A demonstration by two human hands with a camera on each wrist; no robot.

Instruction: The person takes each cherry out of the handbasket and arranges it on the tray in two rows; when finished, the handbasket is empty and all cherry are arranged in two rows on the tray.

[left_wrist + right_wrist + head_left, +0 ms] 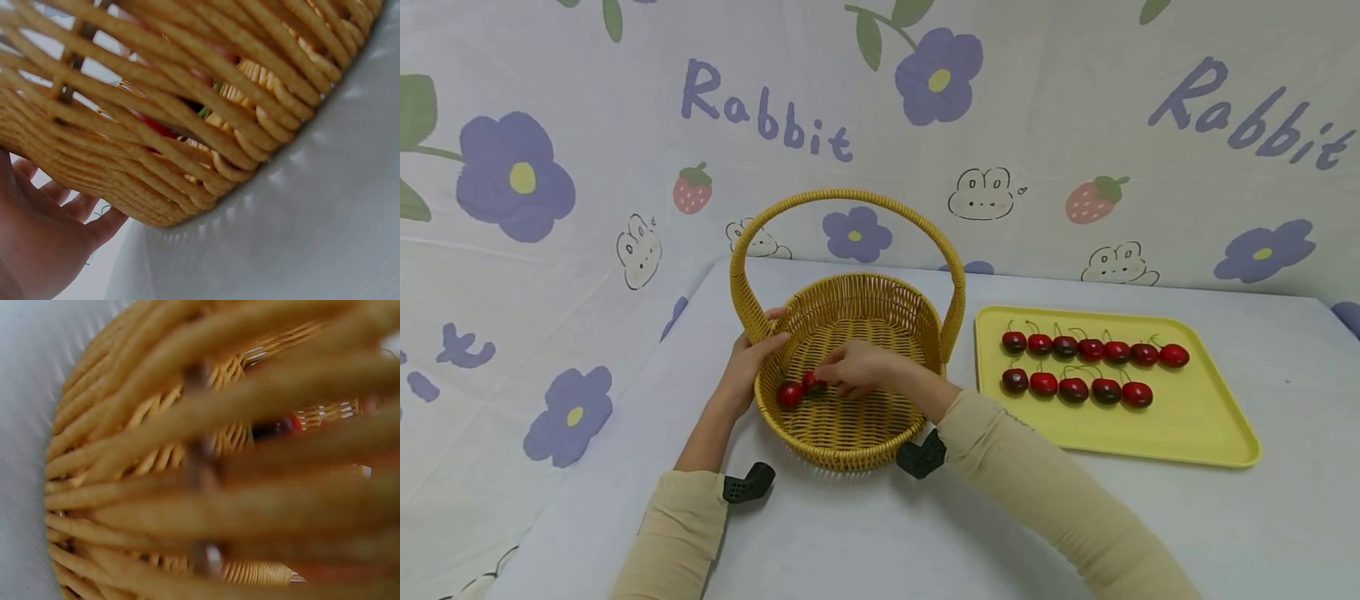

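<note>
1. A yellow woven basket (850,367) with a tall round handle (846,198) sits on a white table (880,533).
2. The left hand (751,362) is on the outside of the basket, on its left wall. The thumb hooks over the rim and the fingers lie flat on the weave. In the left wrist view the palm (37,244) rests against the basket's side (156,144).
3. The right hand (857,367) reaches down inside the basket. Its fingertips are curled at a dark red cherry (813,383) on the basket floor. They touch it, and they look like they pinch it, but I cannot tell for sure.
4. A second cherry (789,394) lies just beside the first one, closer to the left wall. Nothing holds it.
5. The right wrist view is very close and blurry. It shows the basket's strands (187,462) and a bit of red through the gaps.
6. A yellow tray (1195,425) lies on the table to the right of the basket, near it but not touching.
7. On the tray are two rows of cherries. The back row (1093,348) has seven. The front row (1075,387) has five.
8. Both arms wear tan sleeves (1052,492).
9. Behind the table hangs a cloth (1075,125) with purple flowers, strawberries, bunnies and the word "Rabbit".
</note>
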